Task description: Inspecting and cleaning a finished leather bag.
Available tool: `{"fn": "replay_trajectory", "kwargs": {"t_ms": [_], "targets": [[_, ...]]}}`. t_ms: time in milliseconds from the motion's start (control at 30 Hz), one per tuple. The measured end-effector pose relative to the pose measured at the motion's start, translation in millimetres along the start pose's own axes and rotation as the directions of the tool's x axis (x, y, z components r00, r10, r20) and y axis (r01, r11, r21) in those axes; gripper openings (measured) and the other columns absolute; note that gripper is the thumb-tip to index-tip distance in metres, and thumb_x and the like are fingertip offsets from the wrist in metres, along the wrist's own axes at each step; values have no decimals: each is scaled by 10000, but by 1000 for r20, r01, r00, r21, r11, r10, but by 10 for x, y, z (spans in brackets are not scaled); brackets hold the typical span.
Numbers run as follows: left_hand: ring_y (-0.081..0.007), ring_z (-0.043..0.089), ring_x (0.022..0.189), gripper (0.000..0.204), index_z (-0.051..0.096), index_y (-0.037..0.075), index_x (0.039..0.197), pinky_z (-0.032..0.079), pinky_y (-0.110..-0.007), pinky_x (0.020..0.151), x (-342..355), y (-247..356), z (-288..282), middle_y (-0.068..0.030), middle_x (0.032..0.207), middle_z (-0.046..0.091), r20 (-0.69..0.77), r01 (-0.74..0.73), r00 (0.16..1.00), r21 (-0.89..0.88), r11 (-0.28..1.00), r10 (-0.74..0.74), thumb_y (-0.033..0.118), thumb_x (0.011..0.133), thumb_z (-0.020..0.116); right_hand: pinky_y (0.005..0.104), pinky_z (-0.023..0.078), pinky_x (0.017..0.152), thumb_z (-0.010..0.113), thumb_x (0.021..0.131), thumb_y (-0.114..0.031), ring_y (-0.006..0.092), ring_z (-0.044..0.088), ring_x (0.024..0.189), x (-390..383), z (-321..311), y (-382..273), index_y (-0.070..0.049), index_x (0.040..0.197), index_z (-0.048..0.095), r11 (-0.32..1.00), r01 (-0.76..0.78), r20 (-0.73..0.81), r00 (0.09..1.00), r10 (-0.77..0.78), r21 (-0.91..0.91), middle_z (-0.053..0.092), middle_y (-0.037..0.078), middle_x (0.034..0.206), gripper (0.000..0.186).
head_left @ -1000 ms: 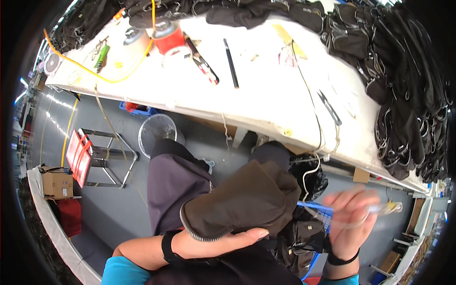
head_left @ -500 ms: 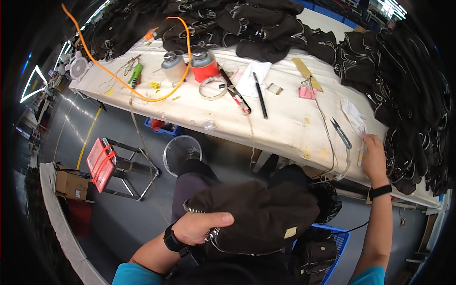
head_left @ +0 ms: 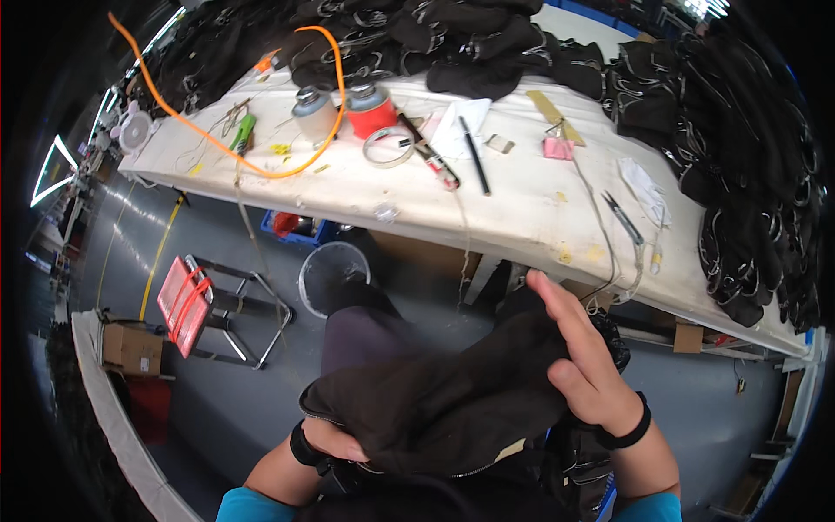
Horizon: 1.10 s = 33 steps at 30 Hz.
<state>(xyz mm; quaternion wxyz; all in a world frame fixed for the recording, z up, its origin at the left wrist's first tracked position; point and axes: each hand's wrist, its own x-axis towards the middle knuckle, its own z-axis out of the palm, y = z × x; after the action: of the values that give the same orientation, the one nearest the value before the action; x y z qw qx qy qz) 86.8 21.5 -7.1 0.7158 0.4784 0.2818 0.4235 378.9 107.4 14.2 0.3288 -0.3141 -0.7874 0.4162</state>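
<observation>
A black fabric bag (head_left: pixel 444 391) with a metal zipper along its edge lies over my lap. My left hand (head_left: pixel 335 439) grips its left end, the thumb on top and the other fingers hidden under the cloth. A pale patch (head_left: pixel 511 450) shows on the bag's near side. My right hand (head_left: pixel 596 374) is at the bag's right end, fingers stretched out and thumb apart, with nothing held. Whether its palm touches the fabric is hard to tell. Thread snips (head_left: pixel 623 217) and a crumpled white cloth (head_left: pixel 642 187) lie on the table beyond that hand.
The pale-covered table (head_left: pixel 348 196) crosses ahead, with black bags (head_left: pixel 487 70) piled behind and at right. A tape roll (head_left: pixel 388 148), a black pen (head_left: pixel 474 155), a red container (head_left: pixel 371 113) and an orange hose (head_left: pixel 196 128) are on it. Left stands a stool (head_left: pixel 185 304) beside a bin (head_left: pixel 334 277).
My right hand has left the table's right side and come down to the bag, open. The bag has turned and slumped in my left hand, its pale patch tilting toward me.
</observation>
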Motion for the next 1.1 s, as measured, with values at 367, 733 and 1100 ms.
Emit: {"fn": "replay_trajectory", "kwargs": {"t_ms": [367, 733, 1100], "targets": [[-314, 456, 1278, 803, 447, -76, 1333, 356, -410, 1053, -589, -272, -332, -217, 1387, 457, 138, -175, 982, 390, 904, 130, 153, 655, 811, 323, 399, 587, 755, 761, -272, 228, 529, 632, -50, 719, -422, -73, 776, 583, 993, 115, 233, 965, -119, 28, 504, 47, 685, 263], [-163, 633, 787, 412, 624, -3, 1052, 501, -300, 722, -505, -178, -282, -56, 946, 683, -482, 122, 868, -21, 992, -117, 214, 749, 799, 336, 377, 488, 768, 764, -150, 253, 466, 515, -316, 742, -497, -29, 747, 561, 990, -107, 46, 994, 103, 96, 480, 83, 612, 240], [-163, 547, 840, 100, 687, 187, 783, 355, -357, 809, 1, 135, 251, 57, 886, 624, 238, -297, 835, 954, 42, 496, 229, 739, 767, 347, 412, 510, 793, 734, -206, 261, 495, 533, -259, 804, -477, -31, 764, 576, 996, -91, 39, 995, 92, -23, 507, 81, 624, 280]]}}
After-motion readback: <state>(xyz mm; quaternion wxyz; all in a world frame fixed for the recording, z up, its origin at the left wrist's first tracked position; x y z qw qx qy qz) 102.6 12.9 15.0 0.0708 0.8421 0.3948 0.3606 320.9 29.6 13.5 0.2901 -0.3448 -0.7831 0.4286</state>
